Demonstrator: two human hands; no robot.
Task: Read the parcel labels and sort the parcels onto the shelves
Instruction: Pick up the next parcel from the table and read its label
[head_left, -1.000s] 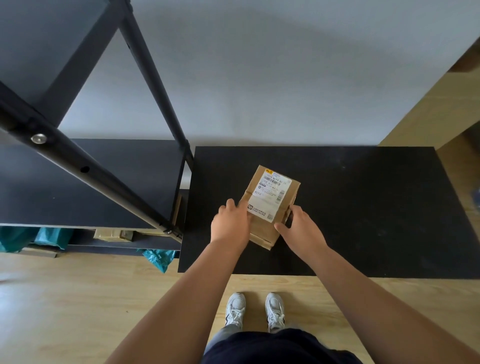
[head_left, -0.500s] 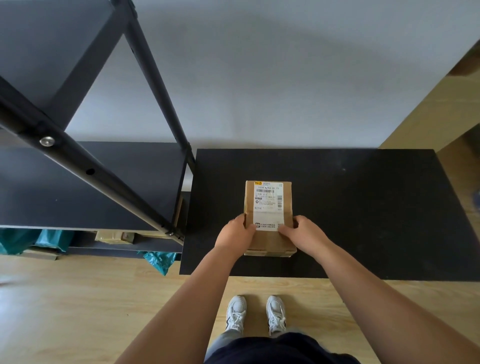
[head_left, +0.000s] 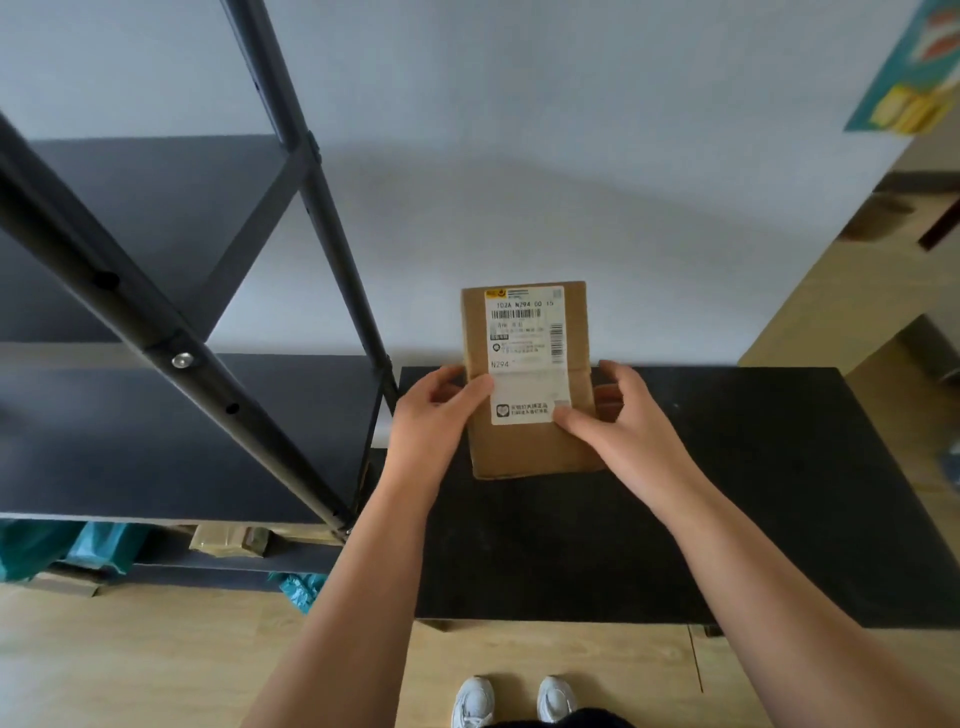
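The parcel (head_left: 530, 384) was plain brown cardboard, matt, and its label (head_left: 527, 353) was white paper with a slight sheen and black print. Below the parcel, the table (head_left: 753, 493) had a black, matt, faintly speckled top. Left of the parcel, the shelf frame (head_left: 156, 332) looked like dark painted metal with a shiny bolt head (head_left: 182, 359), and its boards (head_left: 156, 441) were matt dark grey. Under the lowest board lay crinkled teal plastic bags (head_left: 62, 545). The floor (head_left: 130, 660) was pale wood-grain, smooth. Behind the parcel, the wall (head_left: 571, 156) was matt white.
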